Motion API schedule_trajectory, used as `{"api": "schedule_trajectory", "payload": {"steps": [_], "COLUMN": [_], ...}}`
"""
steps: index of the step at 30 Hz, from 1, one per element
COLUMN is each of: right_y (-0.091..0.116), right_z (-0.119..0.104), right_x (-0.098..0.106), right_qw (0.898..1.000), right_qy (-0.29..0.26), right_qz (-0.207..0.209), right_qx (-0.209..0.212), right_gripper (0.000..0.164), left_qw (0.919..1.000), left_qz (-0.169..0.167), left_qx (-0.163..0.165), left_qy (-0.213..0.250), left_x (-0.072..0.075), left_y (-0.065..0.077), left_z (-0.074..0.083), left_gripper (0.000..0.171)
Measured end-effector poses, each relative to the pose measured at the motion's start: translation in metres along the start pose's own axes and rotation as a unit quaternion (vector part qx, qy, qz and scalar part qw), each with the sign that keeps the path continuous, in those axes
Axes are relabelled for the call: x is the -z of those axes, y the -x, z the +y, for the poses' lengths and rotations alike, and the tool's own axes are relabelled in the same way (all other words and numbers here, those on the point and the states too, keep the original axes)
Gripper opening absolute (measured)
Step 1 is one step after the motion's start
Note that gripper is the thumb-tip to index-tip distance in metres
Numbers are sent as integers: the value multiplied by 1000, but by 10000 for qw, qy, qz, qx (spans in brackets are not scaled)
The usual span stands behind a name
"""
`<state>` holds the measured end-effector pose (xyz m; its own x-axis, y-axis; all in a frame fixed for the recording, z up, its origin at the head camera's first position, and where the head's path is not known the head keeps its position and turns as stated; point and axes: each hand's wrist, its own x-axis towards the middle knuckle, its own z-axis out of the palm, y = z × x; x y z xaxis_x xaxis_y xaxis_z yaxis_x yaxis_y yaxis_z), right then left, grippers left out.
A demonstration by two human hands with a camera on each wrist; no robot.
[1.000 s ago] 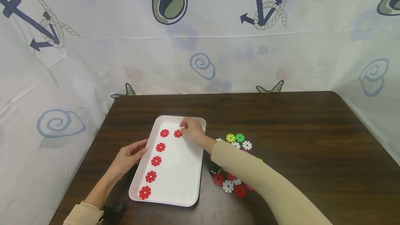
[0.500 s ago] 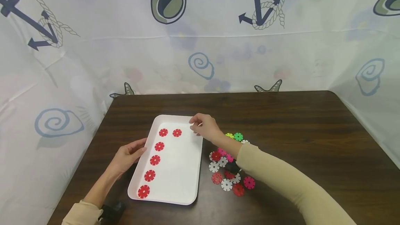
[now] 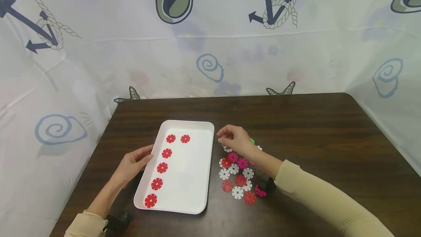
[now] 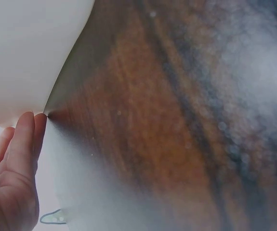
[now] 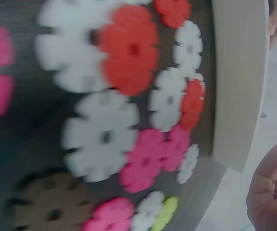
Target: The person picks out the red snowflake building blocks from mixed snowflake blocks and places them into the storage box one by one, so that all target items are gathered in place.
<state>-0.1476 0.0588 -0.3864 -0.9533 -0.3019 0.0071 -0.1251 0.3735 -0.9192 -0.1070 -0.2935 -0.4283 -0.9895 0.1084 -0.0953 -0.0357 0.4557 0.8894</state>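
A white rectangular tray (image 3: 184,173) lies on the dark wooden table, holding red notched plastic discs (image 3: 156,184). Several form a column along its left side, and one more red disc (image 3: 185,139) sits beside the column's far end. My left hand (image 3: 131,165) touches the tray's left side; in the left wrist view its fingers (image 4: 20,149) are fairly straight, tips at the rim. Just off the tray's right edge, my right hand (image 3: 236,140) hovers over the far end of the loose pile, fingers loosely bent, nothing visible between them. It hides part of the pile.
Right of the tray, white discs (image 3: 237,192), pink discs (image 3: 242,163) and further red discs (image 3: 249,197) are scattered, some overlapping. A brown disc (image 5: 54,207) shows in the right wrist view. Behind the table (image 3: 312,138) hangs a sea-patterned curtain (image 3: 158,65).
My right hand has left the red disc at the tray's far end and moved right, off the tray and over the pile. That disc stays in place; my left hand remains at the tray's side.
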Motion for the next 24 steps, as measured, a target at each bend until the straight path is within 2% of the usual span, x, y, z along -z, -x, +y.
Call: {"api": "schedule_trajectory", "payload": {"steps": [12,24], "right_y": [36,63], "right_z": [30,45], "right_x": [19,27], "right_qw": [9988,9943], "right_qy": [443,489], "right_qz": [-185,-944], "right_qx": [-46,-70], "right_gripper": [18,18], "left_qw": [10000,10000], "left_qz": [1,-17], "left_qx": [72,67], "left_qy": [-57,-49], "left_x": [1,1], "left_y": [-1,-1], "left_z": [0,-1], "left_gripper": [51,53]}}
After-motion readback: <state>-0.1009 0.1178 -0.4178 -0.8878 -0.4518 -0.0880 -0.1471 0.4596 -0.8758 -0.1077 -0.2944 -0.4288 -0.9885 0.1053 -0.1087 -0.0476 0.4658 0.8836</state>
